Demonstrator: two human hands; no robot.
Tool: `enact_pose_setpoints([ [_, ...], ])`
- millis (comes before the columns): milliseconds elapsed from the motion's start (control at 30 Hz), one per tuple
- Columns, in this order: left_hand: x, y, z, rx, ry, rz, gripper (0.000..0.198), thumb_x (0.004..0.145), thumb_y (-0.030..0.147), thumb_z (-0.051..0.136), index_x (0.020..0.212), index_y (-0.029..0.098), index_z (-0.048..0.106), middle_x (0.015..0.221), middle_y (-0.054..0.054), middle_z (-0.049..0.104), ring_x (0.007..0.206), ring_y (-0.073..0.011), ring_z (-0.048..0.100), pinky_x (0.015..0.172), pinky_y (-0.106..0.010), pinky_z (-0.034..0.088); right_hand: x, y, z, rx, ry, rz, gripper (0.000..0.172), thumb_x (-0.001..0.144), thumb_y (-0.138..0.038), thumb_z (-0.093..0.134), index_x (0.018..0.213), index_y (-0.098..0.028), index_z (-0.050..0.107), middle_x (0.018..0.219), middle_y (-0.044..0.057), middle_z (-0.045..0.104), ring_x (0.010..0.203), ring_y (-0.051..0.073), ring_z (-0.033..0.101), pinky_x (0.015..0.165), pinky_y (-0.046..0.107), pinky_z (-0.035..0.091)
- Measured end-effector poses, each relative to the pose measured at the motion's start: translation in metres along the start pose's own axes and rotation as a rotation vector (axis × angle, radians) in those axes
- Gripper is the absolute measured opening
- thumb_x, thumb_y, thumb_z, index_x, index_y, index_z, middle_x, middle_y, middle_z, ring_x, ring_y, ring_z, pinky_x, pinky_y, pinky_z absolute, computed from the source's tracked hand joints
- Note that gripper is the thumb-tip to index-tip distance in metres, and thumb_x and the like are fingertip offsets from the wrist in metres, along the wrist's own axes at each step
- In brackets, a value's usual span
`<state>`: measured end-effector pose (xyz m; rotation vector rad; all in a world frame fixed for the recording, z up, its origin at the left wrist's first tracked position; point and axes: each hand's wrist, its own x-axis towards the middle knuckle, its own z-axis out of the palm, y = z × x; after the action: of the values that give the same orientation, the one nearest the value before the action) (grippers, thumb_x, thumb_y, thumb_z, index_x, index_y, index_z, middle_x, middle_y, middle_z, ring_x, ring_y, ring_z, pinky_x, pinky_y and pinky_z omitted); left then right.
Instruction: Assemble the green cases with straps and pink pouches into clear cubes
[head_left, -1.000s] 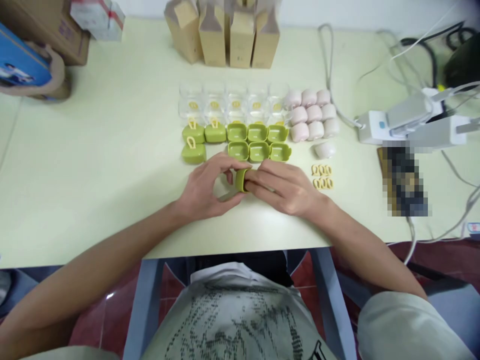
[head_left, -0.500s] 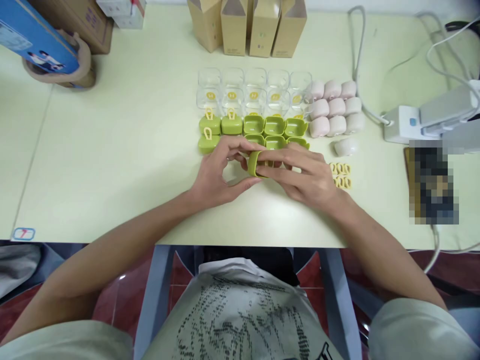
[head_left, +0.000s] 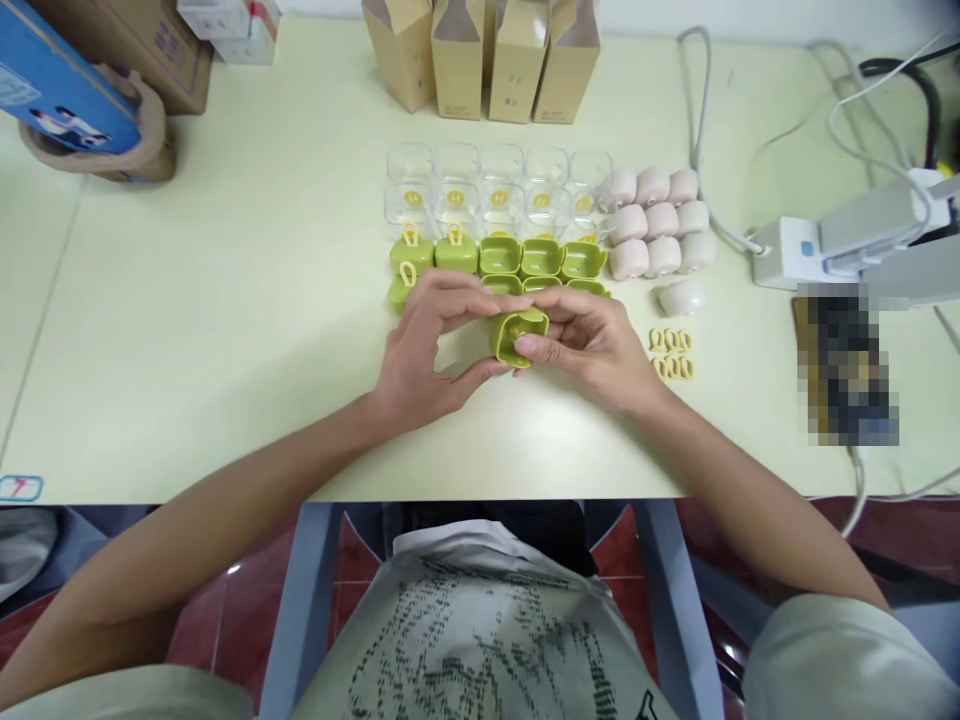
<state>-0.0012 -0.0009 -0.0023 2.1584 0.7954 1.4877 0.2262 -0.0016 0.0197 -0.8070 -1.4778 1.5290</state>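
Head view: the green cup (head_left: 507, 338) is now turning its mouth twd. the wearer; 0.5 s ago it was facing R. The R hand (head_left: 600, 345) is pinching the wall, w/ thumb (head_left: 538, 348) inside, replacing its other fingers there. The L hand (head_left: 424, 345) is pinching the opp. side. The cup is sitting btw. both hands, over the counter (head_left: 262, 250), near the cup rows (head_left: 541, 258). Turning is prob. giving the thumb interior access; handling is apparently continuing.

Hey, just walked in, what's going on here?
Someone is holding one green cup, the left hand on its outer side, the right hand at its open end. More green cups stand beyond, three topped with yellow loops. Loose loops lie by the right hand, with clear containers and pale pink pieces farther back.
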Motion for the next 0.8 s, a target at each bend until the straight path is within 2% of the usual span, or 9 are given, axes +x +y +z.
enact_pose_setpoints([
  [200,0.002,-0.005,-0.001,0.039,-0.011,0.082,0.059,0.094,0.041,0.093,0.142,0.028,0.061,0.121,-0.009,0.079,0.120,-0.0261,0.070,0.087,-0.045,0.074,0.000,0.001,0.003,0.053,0.028,-0.013,0.034,0.094,-0.041,0.093,0.117,-0.020,0.081,0.095,0.001,0.082,0.076,0.013,0.079,0.073,0.027,0.069],
  [400,0.003,0.004,-0.003,0.101,-0.075,0.139,0.049,0.101,0.037,0.085,0.144,0.034,0.062,0.124,-0.006,0.079,0.113,-0.0245,0.072,0.090,-0.047,0.073,0.002,0.005,0.004,-0.107,0.068,-0.072,0.038,0.088,-0.048,0.097,0.102,-0.020,0.076,0.095,0.001,0.080,0.082,0.013,0.075,0.071,0.023,0.064],
  [500,0.003,0.007,-0.004,0.127,-0.094,0.034,0.046,0.103,0.049,0.081,0.143,0.039,0.060,0.126,-0.006,0.077,0.121,-0.0258,0.073,0.092,-0.048,0.072,0.001,0.004,0.004,-0.152,0.081,-0.111,0.035,0.093,-0.050,0.093,0.104,-0.021,0.075,0.094,0.001,0.079,0.082,0.014,0.076,0.073,0.025,0.065],
  [567,0.003,0.004,-0.003,0.072,-0.056,0.002,0.046,0.104,0.058,0.077,0.142,0.037,0.061,0.131,-0.007,0.075,0.124,-0.0268,0.072,0.090,-0.047,0.070,0.001,0.003,0.003,-0.150,0.102,-0.124,0.034,0.096,-0.051,0.090,0.108,-0.022,0.076,0.096,0.002,0.079,0.081,0.015,0.077,0.072,0.027,0.067],
  [633,0.003,-0.001,-0.001,-0.023,-0.012,-0.007,0.038,0.110,0.052,0.071,0.140,0.032,0.063,0.127,-0.008,0.073,0.114,-0.0227,0.072,0.085,-0.041,0.068,0.000,0.002,0.001,-0.152,0.115,-0.125,0.036,0.097,-0.055,0.088,0.112,-0.024,0.075,0.100,0.003,0.080,0.080,0.016,0.078,0.070,0.030,0.068],
  [700,0.003,-0.005,0.000,-0.098,-0.017,-0.041,0.027,0.114,0.041,0.066,0.138,0.030,0.065,0.117,-0.006,0.070,0.101,-0.0173,0.073,0.082,-0.037,0.066,-0.001,0.002,-0.001,-0.165,0.105,-0.125,0.040,0.096,-0.059,0.087,0.115,-0.026,0.075,0.105,0.003,0.080,0.082,0.018,0.079,0.068,0.031,0.069],
  [800,0.004,-0.002,0.000,-0.151,-0.110,-0.156,0.023,0.115,0.048,0.061,0.130,0.031,0.066,0.108,-0.004,0.071,0.090,-0.0174,0.075,0.077,-0.038,0.065,-0.003,0.001,-0.002,-0.162,0.076,-0.143,0.043,0.095,-0.063,0.087,0.115,-0.027,0.075,0.110,0.004,0.079,0.081,0.018,0.078,0.064,0.031,0.069],
])
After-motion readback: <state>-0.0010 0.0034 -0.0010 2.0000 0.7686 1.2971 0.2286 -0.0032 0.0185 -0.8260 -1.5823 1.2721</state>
